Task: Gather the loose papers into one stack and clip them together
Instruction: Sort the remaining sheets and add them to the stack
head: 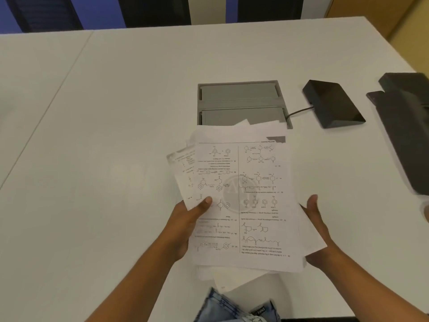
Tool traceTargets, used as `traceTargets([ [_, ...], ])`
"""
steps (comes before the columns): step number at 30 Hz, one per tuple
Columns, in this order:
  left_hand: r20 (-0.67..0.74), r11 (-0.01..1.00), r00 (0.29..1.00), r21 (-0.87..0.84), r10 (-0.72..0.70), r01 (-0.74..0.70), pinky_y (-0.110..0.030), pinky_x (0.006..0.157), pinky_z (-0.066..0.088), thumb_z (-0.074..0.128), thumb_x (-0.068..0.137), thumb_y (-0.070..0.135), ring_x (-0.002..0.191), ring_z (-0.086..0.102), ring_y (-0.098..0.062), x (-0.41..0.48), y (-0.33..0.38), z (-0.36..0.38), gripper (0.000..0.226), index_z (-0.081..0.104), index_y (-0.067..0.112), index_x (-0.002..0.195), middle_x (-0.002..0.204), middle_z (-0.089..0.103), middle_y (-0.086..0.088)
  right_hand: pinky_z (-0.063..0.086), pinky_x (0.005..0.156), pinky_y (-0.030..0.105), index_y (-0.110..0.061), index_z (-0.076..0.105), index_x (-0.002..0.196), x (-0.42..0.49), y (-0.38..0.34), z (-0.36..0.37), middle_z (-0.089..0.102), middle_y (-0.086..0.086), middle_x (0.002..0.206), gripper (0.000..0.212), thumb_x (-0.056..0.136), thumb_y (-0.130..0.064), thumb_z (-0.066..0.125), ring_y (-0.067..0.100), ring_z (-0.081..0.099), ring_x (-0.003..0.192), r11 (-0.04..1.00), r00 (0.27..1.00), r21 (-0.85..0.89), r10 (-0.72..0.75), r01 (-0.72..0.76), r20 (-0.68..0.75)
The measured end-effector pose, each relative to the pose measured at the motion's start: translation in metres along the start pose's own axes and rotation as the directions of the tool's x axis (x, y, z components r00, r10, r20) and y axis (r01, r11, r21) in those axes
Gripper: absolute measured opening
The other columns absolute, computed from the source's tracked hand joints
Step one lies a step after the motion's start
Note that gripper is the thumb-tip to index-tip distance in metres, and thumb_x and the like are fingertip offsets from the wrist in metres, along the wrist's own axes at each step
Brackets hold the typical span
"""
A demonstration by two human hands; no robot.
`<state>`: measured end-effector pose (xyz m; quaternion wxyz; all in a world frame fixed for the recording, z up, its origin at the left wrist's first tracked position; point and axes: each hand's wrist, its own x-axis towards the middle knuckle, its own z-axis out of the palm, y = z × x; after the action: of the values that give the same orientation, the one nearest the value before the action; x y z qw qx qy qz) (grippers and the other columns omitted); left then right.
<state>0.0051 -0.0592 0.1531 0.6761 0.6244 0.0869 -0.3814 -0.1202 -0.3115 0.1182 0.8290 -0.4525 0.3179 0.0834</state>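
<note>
Blue denim [236,307] sat nearest in my feed, just below the near edge of the white table [116,112]. Over that edge I had the papers [241,198], a ragged bundle with corners fanned out at the top left and bottom. Its far end reached over the grey recessed box [239,101] in the tabletop.

The left hand [185,224] pinched the bundle's left side, thumb on top and fingers hidden beneath. The right hand [318,228] lay against the right edge with its thumb standing clear. Its fingers went under the sheets, so I could not tell whether it gripped or only propped.

I judged the lower sheets the main risk. They poked out unheld toward the lap and could slide off to the floor if the bundle tipped. Squaring it by tapping near the box could catch a corner in the recess. I saw no clip anywhere, so reaching for one would leave a one-handed hold on an unaligned stack.
</note>
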Motion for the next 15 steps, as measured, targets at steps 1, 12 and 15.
traceTargets([
  [1, 0.004, 1.000, 1.000, 0.009, 0.017, -0.017, -0.056, 0.097, 0.051, 0.073, 0.084, 0.034, 0.111, 0.069, -0.028, 0.000, 0.003, 0.003, 0.046, 0.062, 0.025, 0.128, 0.120, 0.073, -0.002, 0.053, 0.094, 0.044, -0.024, 0.066, 0.122, -0.002, -0.006, 0.005, 0.073, 0.009, 0.115, 0.106, 0.035, -0.084, 0.073, 0.030, 0.068, 0.108, 0.999, 1.000, -0.034, -0.010, 0.010, 0.017],
  [12, -0.141, 0.947, 0.937, 0.068, 0.320, -0.314, -0.045, 0.072, 0.063, 0.078, 0.081, 0.015, 0.089, 0.076, -0.025, 0.004, 0.014, 0.021, 0.028, 0.068, 0.021, 0.107, 0.101, 0.078, -0.001, 0.058, 0.086, 0.039, -0.016, 0.062, 0.123, 0.005, -0.050, 0.027, 0.072, 0.002, 0.120, 0.047, 0.078, -0.007, 0.071, 0.023, 0.069, 0.109, 0.875, 0.961, -0.402, -0.216, 0.269, 0.173],
  [15, -0.199, 0.929, 0.910, 0.146, 0.363, -0.339, -0.035, 0.067, 0.063, 0.084, 0.075, 0.013, 0.087, 0.075, -0.024, 0.009, 0.016, 0.025, 0.034, 0.066, 0.024, 0.102, 0.098, 0.076, 0.000, 0.057, 0.090, 0.043, -0.024, 0.065, 0.115, 0.015, -0.047, 0.036, 0.072, -0.001, 0.116, 0.037, 0.083, -0.007, 0.072, 0.022, 0.068, 0.107, 0.843, 0.943, -0.443, -0.333, 0.305, 0.014],
])
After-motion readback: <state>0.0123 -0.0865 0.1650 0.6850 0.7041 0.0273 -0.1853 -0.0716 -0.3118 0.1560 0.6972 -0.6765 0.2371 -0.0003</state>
